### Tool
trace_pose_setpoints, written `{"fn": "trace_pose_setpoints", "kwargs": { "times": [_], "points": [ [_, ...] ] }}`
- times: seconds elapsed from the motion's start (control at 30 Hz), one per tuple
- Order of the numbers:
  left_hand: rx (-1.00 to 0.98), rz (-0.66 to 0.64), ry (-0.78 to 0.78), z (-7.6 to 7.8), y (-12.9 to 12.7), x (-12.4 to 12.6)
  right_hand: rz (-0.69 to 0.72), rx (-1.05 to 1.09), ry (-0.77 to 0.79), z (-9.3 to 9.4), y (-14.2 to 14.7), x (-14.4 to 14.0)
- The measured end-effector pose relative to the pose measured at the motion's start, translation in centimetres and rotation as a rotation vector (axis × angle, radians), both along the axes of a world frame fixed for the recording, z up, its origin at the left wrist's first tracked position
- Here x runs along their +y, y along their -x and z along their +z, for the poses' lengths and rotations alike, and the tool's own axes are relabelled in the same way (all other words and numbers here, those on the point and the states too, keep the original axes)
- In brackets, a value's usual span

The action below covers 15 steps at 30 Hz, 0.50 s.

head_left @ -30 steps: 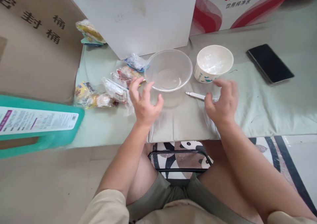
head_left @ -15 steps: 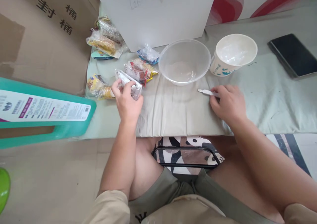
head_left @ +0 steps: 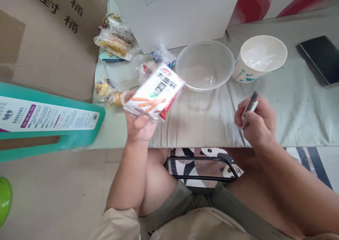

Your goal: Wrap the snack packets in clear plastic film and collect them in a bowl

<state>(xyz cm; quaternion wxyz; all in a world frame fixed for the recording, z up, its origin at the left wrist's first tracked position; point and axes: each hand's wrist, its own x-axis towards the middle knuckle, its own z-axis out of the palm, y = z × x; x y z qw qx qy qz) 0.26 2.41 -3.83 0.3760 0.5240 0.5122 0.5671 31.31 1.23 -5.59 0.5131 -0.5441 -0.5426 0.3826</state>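
My left hand is closed around a white snack packet with orange-brown sticks printed on its front and red at its edge, held up above the cloth and tilted. My right hand grips a small utility knife, white in the handle with a dark tip pointing up and away. To the right of the packet stands a clear plastic bowl. Behind my right hand is a white paper cup with a blue-green print and a clear plastic lining or wrap inside.
Wrapped snacks lie at the back left, with a yellow packet nearer and a blue one by the bowl. A white box, a carton, a teal container and a black phone surround the cloth-covered table.
My left hand has lifted the snack packet off the cloth, its printed face now showing. My right hand has moved slightly right and turned the knife tip upward.
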Motion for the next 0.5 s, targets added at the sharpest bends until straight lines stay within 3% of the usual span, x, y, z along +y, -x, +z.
{"fn": "trace_pose_setpoints", "kwargs": {
  "times": [0.1, 0.2, 0.27, 0.37, 0.43, 0.5],
  "points": [
    [-0.209, -0.414, 0.151, -0.1, -0.6, -0.5, 0.158, 0.450, 0.185, 0.6, 1.4, -0.4],
    [-0.288, -0.786, 0.176, -0.4, -1.4, -0.3, 0.345, 0.462, 0.320, 1.1, 1.9, -0.7],
    [-0.331, -0.916, 0.185, -0.5, -2.1, 0.0, 0.499, 0.424, 0.384, 1.2, 1.5, -0.8],
    [-0.344, -0.874, 0.256, -0.9, -3.1, 0.8, 0.659, 0.347, 0.416, 1.3, 0.3, -0.9],
    [-0.317, -0.685, 0.277, -1.6, -3.6, 1.5, 0.599, 0.250, 0.314, 1.2, -0.3, -0.9],
    [-0.264, -0.405, 0.227, -2.4, -4.1, 2.1, 0.461, 0.101, 0.119, 1.1, -0.7, -0.8]
  ]
}}
